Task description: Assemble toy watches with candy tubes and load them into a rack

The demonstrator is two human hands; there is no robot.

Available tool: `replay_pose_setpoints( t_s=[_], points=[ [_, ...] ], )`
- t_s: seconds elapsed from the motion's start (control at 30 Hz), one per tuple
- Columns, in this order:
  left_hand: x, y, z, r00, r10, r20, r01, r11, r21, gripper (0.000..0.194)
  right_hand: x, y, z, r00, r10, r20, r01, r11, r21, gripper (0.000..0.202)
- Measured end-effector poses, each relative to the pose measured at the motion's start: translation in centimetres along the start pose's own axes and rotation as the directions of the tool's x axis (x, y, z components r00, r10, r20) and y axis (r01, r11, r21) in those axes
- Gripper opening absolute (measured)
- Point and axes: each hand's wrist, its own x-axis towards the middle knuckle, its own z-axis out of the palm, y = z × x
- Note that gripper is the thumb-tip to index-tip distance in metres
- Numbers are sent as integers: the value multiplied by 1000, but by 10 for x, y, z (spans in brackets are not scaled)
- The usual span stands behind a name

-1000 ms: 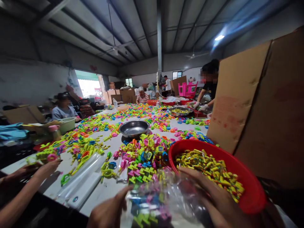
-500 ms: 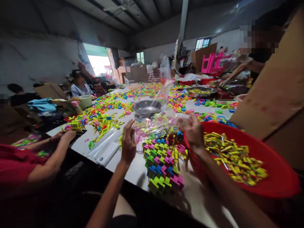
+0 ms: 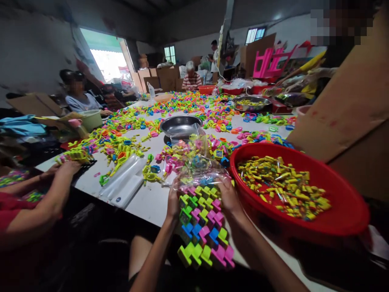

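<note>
A clear plastic bag (image 3: 202,172) is stretched between my hands, its mouth at the far end of a block of interlocked plastic pieces (image 3: 202,227) in yellow, pink, blue and green. My left hand (image 3: 174,198) grips the bag's left edge beside the block. On the other side, my right hand (image 3: 227,190) holds the bag's right edge. Behind the bag lie loose colourful plastic pieces (image 3: 170,158) and a round metal bowl (image 3: 181,125). Flat clear bags (image 3: 123,182) lie to the left.
A large red basin (image 3: 349,202) of yellow wrapped pieces stands right of my right hand. A co-worker's hands (image 3: 68,168) handle pieces at the left. Cardboard (image 3: 343,109) rises at the right. Colourful pieces cover much of the white table (image 3: 152,211).
My hands have come down and closer together, bringing the clear bag to the far end of the block. The view has shifted, and the bag's upper part has dropped.
</note>
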Motion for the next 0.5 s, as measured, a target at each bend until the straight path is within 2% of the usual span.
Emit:
replay_pose_setpoints(
  t_s=[0.1, 0.2, 0.3, 0.37, 0.43, 0.5],
  points=[
    [-34, -3, 7, 992, -121, 35, 123, 989, -78, 48, -34, 5, -10, 992, 125, -33, -123, 990, 69, 44],
    [-88, 2, 14, 969, -238, 69, 244, 963, -115, 48, -91, 7, -34, 960, 269, -81, -258, 959, 120, 55],
    [-150, 10, 20, 925, -359, 126, 375, 917, -136, 50, -156, 5, -70, 886, 405, -226, -386, 914, 124, 64],
    [-185, 14, 23, 880, -442, 175, 468, 869, -161, 53, -193, 1, -94, 837, 456, -301, -445, 889, 110, 60],
    [-208, 16, 23, 842, -489, 228, 529, 830, -175, 53, -218, -4, -113, 841, 453, -296, -451, 889, 81, 51],
    [-216, 15, 22, 822, -487, 295, 546, 820, -169, 55, -228, -10, -125, 883, 420, -211, -412, 907, 82, 44]
  ],
)
